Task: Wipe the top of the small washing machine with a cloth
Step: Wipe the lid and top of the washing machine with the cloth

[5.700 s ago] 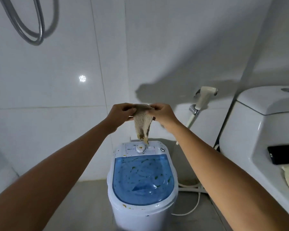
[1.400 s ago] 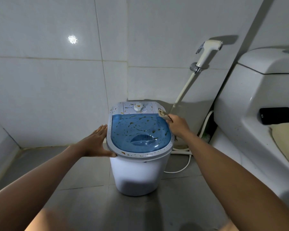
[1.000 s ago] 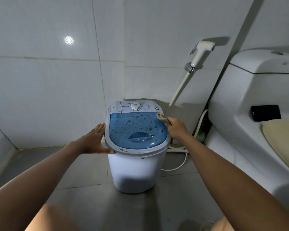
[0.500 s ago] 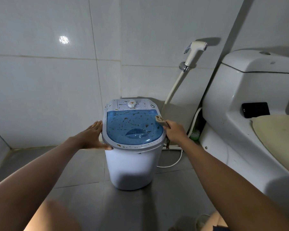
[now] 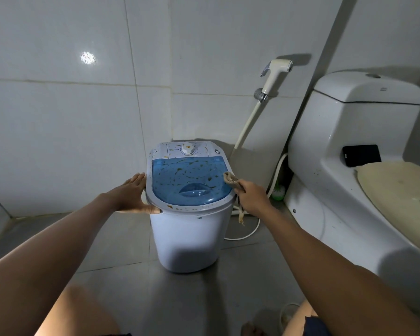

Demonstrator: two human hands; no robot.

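Observation:
The small white washing machine (image 5: 187, 238) stands on the grey floor in the corner. Its blue see-through lid (image 5: 189, 183) and white control panel with a dial (image 5: 187, 149) are speckled with brown-yellow dirt. My left hand (image 5: 134, 195) lies flat against the machine's left rim, fingers spread, thumb under the front edge. My right hand (image 5: 251, 197) grips a beige cloth (image 5: 230, 179) and presses it on the lid's right edge; a strand of the cloth hangs down beside the machine.
A white toilet (image 5: 354, 166) with a beige seat cover fills the right side, a black phone (image 5: 361, 155) resting on it. A bidet sprayer (image 5: 274, 73) hangs on the tiled wall behind. A white cable (image 5: 250, 232) lies on the floor right of the machine.
My right hand has drawn the cloth along the lid's right edge from near the control panel toward the front. My left hand stays on the left rim. The view has shifted left.

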